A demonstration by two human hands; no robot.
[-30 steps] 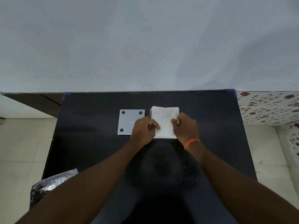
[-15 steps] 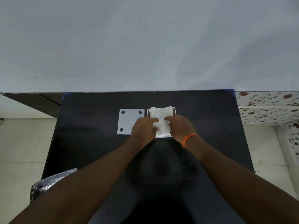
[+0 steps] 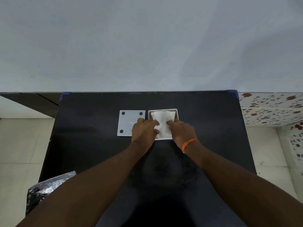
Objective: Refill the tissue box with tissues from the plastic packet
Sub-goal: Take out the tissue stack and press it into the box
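A white square tissue box [image 3: 176,110] stands open on the black table [image 3: 205,122]. A stack of white tissues [image 3: 162,119] lies inside it, slightly crumpled. My left hand [image 3: 144,130] presses on the stack's left side and my right hand [image 3: 181,128], with an orange band at the wrist, presses on its right side. Both hands' fingers curl onto the tissues. The box's grey base plate [image 3: 127,122] with dark round feet lies flat just left of the box, partly under my left hand.
A crumpled plastic packet [image 3: 47,187] sits at the table's near left corner. The table's back edge meets a pale wall. Tiled floor lies on both sides, and a floral-patterned surface [image 3: 270,108] is at the right.
The tissue stack lay spread over the box a second ago; both hands have pushed it down into the box, whose white rim now shows around it.
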